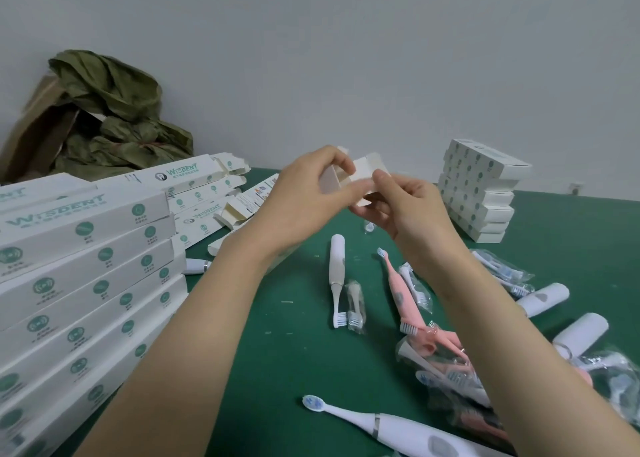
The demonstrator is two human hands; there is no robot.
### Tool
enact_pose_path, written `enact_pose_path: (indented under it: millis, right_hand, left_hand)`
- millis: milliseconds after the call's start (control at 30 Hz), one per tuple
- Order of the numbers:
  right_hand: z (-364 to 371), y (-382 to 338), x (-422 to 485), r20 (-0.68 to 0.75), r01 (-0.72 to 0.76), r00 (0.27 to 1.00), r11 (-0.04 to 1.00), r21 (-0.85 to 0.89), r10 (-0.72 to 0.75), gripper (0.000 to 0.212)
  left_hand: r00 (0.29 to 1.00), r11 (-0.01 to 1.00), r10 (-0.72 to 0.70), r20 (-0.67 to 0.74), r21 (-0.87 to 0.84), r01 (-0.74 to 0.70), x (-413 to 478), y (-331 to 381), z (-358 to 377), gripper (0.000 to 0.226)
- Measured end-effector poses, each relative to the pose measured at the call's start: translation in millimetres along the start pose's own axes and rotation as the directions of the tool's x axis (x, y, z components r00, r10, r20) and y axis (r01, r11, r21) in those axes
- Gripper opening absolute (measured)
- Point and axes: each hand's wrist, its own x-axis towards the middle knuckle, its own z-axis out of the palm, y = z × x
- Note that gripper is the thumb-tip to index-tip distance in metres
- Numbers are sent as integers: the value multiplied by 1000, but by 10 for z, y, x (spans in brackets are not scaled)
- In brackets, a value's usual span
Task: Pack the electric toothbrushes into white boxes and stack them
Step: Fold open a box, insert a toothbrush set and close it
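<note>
Teal lettering reading "WISDENT" ran along the long white boxes in the left stack (86, 248), above round teal icons whose small print was too fine to read; the same name showed on the open-flapped boxes (183, 176) behind it. Above the green table (294, 352), the left hand (304, 193) curled its fingers round one end of a small white box (363, 176), while the right hand (408, 207) pinched the box's flap between thumb and fingers. Below the hands lay a white toothbrush (336, 276), a pink toothbrush (398, 290) and bagged brush heads (356, 304). A second white toothbrush (398, 425) lay near the bottom edge, partly under the right forearm. A far stack of boxes (481, 193) stood at the back right, and a crumpled green bag (114, 110) leaned against the wall.
</note>
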Motion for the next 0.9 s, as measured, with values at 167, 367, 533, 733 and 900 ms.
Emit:
enact_pose_path:
  millis: [167, 367, 533, 733, 900]
  right_hand:
    - [-12, 32, 19, -11, -31, 999, 1000, 2, 31, 37]
    - [-19, 121, 100, 106, -139, 986, 982, 127, 126, 35]
    - [104, 380, 304, 9, -306, 948, 919, -247, 318, 55]
    - [258, 587, 604, -200, -371, 912, 928, -24, 359, 76]
    - [210, 866, 711, -179, -254, 962, 434, -864, 206, 40]
  left_hand:
    - [996, 996, 20, 91, 83, -27, -2, -45, -60, 38]
    - [998, 982, 56, 15, 181, -57, 23, -103, -65, 29]
    - [999, 937, 12, -33, 350, 0, 44, -266, 61, 28]
    - [969, 971, -53, -240, 214, 106, 73, -351, -10, 24]
    - [959, 981, -45, -279, 171, 96, 87, -337, -71, 21]
